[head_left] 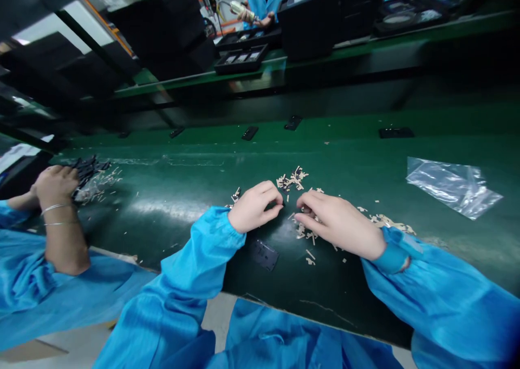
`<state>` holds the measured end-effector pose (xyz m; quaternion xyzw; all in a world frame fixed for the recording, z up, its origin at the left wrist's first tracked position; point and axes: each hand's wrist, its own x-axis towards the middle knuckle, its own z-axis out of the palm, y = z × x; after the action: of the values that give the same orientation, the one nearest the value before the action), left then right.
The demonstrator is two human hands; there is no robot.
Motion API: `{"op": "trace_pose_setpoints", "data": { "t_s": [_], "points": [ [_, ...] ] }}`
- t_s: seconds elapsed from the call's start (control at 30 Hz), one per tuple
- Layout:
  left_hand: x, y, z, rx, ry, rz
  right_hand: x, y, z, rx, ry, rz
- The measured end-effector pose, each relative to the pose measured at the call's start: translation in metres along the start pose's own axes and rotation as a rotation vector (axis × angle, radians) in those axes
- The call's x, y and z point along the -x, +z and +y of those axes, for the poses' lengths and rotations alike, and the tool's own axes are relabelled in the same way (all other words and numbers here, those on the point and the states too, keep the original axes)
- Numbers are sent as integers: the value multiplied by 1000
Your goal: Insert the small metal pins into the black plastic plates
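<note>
My left hand (258, 205) hovers over the bench with thumb and index finger pinched together. A tiny dark bit seems to show at its fingertips, too small to name. My right hand (339, 222) is curled, thumb and fingers drawn together above small beige strips (309, 233); what lies in its fingers is hidden. Just beyond both hands sits a small pile of beige and dark pieces (293, 179). A flat black plastic part (265, 254) lies nearer to me, below my left hand. More beige pieces (392, 224) are strewn beside my right wrist.
A clear plastic bag (453, 186) lies at right on the green bench (195, 179). Several black parts, one a flat piece (396, 133), line the far side. At left, a co-worker's hand (57, 185) is by a dark heap (87, 171). Trays (241, 59) stand on the shelf behind.
</note>
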<state>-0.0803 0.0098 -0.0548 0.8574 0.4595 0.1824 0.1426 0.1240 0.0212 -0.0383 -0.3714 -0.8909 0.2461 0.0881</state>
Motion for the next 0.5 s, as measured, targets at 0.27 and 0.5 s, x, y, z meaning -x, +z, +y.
{"op": "trace_pose_setpoints", "data": {
  "t_s": [0.27, 0.5],
  "points": [
    [-34, -10, 32, 967, -49, -83, 9, -19, 6, -334, -355, 390],
    [-42, -8, 40, 1181, -200, -92, 8, -22, 10, -317, -314, 546]
  ]
}}
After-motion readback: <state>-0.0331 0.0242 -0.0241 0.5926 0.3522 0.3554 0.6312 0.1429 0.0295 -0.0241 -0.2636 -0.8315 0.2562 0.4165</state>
